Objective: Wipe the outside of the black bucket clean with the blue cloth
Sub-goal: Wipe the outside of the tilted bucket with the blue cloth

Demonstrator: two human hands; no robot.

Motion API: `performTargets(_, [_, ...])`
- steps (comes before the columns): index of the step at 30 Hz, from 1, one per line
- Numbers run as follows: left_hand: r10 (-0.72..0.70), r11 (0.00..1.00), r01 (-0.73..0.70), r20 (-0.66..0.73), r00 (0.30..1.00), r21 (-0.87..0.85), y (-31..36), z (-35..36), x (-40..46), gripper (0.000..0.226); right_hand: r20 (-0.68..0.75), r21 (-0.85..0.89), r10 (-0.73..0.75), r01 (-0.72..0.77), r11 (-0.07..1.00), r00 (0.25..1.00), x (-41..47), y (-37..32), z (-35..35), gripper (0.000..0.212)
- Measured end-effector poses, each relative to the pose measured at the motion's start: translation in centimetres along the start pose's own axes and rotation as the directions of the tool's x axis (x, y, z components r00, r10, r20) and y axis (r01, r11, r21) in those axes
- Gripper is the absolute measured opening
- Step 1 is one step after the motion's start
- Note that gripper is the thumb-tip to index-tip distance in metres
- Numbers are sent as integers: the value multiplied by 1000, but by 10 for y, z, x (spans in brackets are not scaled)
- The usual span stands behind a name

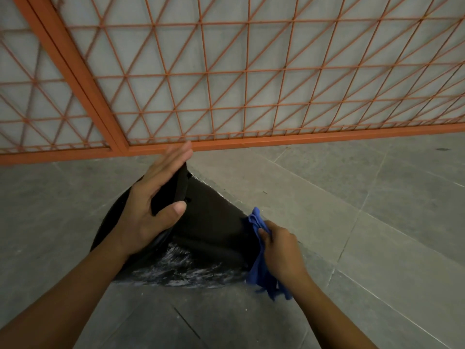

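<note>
— Where's the black bucket (208, 222)?
— Tipped on the tiled floor (352, 197), mouth left; left hand (151, 207) grips its rim, right hand (281, 250) pinches the blue cloth (259, 268) against its right edge. Orange grille (226, 84) beyond.

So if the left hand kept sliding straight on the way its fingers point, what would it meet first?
Probably the orange metal grille. The left hand holds the black bucket rim, straight fingers aimed up and away at the grille's bottom rail. Fingertips overlap the rail here, but depth is unclear, so a gap may remain.
</note>
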State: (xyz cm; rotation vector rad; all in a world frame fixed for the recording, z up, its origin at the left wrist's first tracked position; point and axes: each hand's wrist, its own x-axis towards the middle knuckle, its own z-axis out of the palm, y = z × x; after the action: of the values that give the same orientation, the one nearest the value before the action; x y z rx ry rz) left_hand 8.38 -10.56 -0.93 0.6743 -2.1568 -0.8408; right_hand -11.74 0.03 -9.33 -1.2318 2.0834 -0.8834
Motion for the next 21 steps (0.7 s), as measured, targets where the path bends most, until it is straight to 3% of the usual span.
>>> performTargets(4, [-36, 999, 35, -28, 999, -36, -5, -4, -1, 84, 0, 62, -133, 133, 989, 991, -11, -11, 1, 31])
performTargets(10, [-77, 992, 72, -46, 996, -106, -14, -17, -5, 92, -13, 3, -15, 15, 1000, 1000, -6, 5, 4, 31])
performTargets(15, [-77, 992, 71, -44, 996, -108, -16, -17, -5, 90, 23, 66, -205, 203, 977, 979, -9, -20, 4, 35])
performTargets(19, [-43, 996, 41, -27, 999, -77, -11, -11, -2, 88, 17, 33, -65, 64, 997, 998, 11, -13, 0, 27])
performTargets(21, [-19, 999, 18, -12, 1000, -45, -8, -7, 0, 84, 3, -3, -68, 68, 998, 998, -3, -14, 0, 30])
